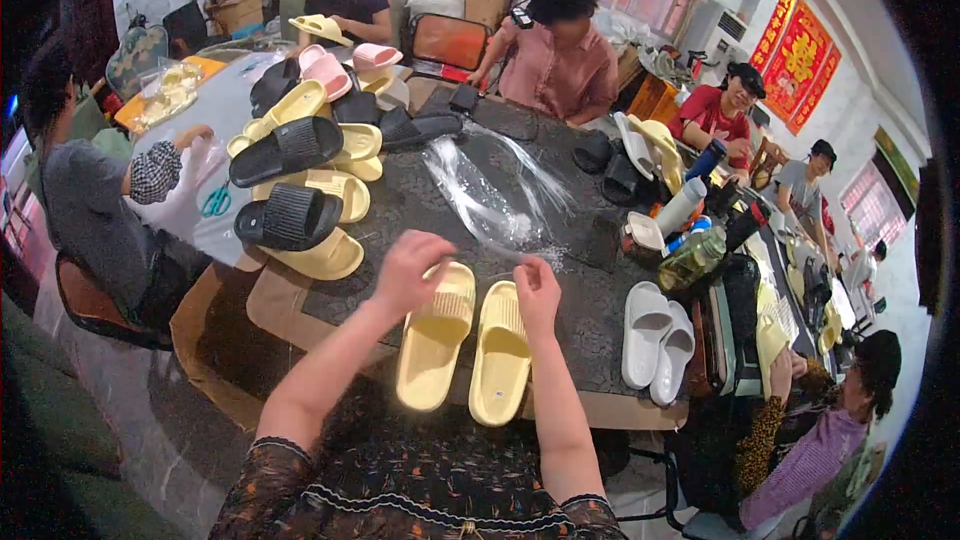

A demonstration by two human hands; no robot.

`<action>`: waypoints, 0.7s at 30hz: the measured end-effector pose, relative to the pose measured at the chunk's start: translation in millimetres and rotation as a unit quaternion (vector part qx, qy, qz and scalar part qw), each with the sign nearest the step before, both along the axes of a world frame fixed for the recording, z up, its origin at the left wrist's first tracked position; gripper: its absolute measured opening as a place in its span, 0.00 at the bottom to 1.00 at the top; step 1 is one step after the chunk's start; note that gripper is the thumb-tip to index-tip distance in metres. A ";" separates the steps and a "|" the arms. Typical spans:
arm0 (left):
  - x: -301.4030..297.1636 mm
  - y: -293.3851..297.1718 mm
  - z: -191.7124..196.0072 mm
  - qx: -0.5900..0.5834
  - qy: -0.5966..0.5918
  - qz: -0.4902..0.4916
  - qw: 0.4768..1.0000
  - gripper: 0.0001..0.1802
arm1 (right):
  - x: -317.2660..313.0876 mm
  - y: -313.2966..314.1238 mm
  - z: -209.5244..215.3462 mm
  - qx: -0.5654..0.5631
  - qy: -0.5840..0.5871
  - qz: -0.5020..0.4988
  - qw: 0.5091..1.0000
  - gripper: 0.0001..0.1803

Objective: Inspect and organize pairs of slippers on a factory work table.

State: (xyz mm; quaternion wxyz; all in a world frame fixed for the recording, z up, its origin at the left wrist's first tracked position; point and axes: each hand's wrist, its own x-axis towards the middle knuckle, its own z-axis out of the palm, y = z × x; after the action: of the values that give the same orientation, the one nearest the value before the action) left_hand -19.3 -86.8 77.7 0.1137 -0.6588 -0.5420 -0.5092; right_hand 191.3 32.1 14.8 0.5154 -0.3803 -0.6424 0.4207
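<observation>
- Nearest, two bare forearms come up from the lower edge, out of dark patterned sleeves.
- The left hand (408,270) is curled, fingers bunched together over the toe end of one yellow slipper; whether it grips anything cannot be told.
- The right hand (537,292) has its fingers pinched narrowly on the edge of a clear plastic bag (490,195), which stretches away across the table.
- Two pale yellow slippers (468,345) lie side by side, toes pointing away, on the dark table (590,315) just under both hands.
- To the right, near the table edge, lies one pair of white slippers (657,340), touching each other.
- To the left, a loose heap of slippers (305,155): at least two black ribbed ones on top of several yellow ones, with pink and more black ones behind. An exact count cannot be told.
- Beside that heap lies one pair of teal-handled scissors (215,202).
- Right of centre stand bottles (685,230), at least two.
- Farthest, about six other people sit around the tables.
- Red hangings (798,65) are on the far right wall.
</observation>
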 end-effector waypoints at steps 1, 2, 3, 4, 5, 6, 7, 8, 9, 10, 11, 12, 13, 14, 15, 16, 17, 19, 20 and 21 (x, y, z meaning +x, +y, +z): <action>-15.3 -14.4 7.7 0.010 0.004 0.031 0.999 0.10 | -0.8 -8.0 9.7 0.045 -0.056 -0.025 0.997 0.15; -36.9 -26.6 12.5 0.036 0.008 0.058 0.998 0.10 | -2.0 -18.9 22.9 0.089 -0.111 -0.049 0.989 0.20; -54.4 -38.1 21.2 0.021 0.022 0.121 0.992 0.13 | 7.8 -29.4 36.3 0.076 -0.136 -0.031 0.987 0.26; -89.0 -44.2 11.3 0.055 0.024 0.171 0.983 0.17 | 11.3 -33.7 35.5 0.108 -0.122 -0.032 0.986 0.21; -116.0 -49.5 11.8 0.018 -0.016 0.205 0.979 0.23 | 20.0 -38.0 37.0 0.129 -0.134 -0.012 0.983 0.17; -151.1 -59.5 3.2 0.022 0.013 0.297 0.954 0.28 | 23.0 -47.7 42.8 0.148 -0.143 0.018 0.978 0.13; -170.3 -71.6 13.9 -0.028 -0.108 0.280 0.953 0.29 | 26.8 -61.1 49.1 0.113 -0.157 0.052 0.980 0.10; -196.6 -82.3 14.3 -0.022 0.025 0.353 0.935 0.30 | 29.4 -75.2 58.7 0.080 -0.169 0.087 0.978 0.08; -231.7 -96.1 -3.0 -0.106 0.027 0.436 0.894 0.32 | 32.1 -88.3 69.4 0.066 -0.200 0.143 0.967 0.08; -271.6 -109.0 -20.1 -0.172 0.056 0.466 0.866 0.36 | 34.8 -94.9 69.7 0.042 -0.262 0.187 0.946 0.11; -276.7 -105.8 -15.4 -0.279 0.014 0.444 0.851 0.41 | 40.7 -100.6 73.2 0.024 -0.322 0.202 0.925 0.14; -290.7 -104.5 -19.1 -0.347 0.022 0.432 0.832 0.46 | 42.0 -104.7 75.5 0.010 -0.377 0.225 0.898 0.16; -307.8 -101.3 -22.9 -0.384 0.061 0.385 0.837 0.46 | 43.2 -106.3 73.4 0.010 -0.372 0.218 0.902 0.16; -319.4 -93.8 -25.3 -0.419 0.099 0.336 0.838 0.47 | 44.0 -106.6 69.7 0.029 -0.432 0.216 0.875 0.19; -321.3 -79.6 -25.9 -0.392 0.065 0.294 0.869 0.47 | 44.6 -106.0 65.2 0.046 -0.491 0.211 0.844 0.22; -316.1 -63.2 -19.9 -0.364 0.031 0.247 0.898 0.47 | 45.5 -105.4 57.8 0.045 -0.487 0.201 0.849 0.22; -306.9 -41.0 -17.2 -0.347 -0.046 0.228 0.909 0.45 | 46.2 -103.2 48.0 0.042 -0.475 0.167 0.863 0.23; -327.4 -22.2 -34.1 -0.309 -0.091 0.153 0.934 0.38 | 35.3 -99.4 37.6 0.047 -0.463 0.128 0.876 0.27; -288.2 11.7 -20.5 -0.312 -0.191 0.073 0.928 0.35 | 40.0 -96.7 33.8 0.038 -0.464 0.102 0.879 0.27; -327.1 6.0 -44.8 -0.259 -0.182 0.104 0.943 0.35 | 28.0 -97.5 38.5 0.055 -0.464 0.120 0.876 0.29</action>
State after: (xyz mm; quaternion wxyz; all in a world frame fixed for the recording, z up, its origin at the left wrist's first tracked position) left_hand -346.4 -80.8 33.0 -0.1096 -0.5016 -0.7321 -0.4477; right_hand 219.3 -65.4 53.3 0.1241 -0.4224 -0.8708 0.2188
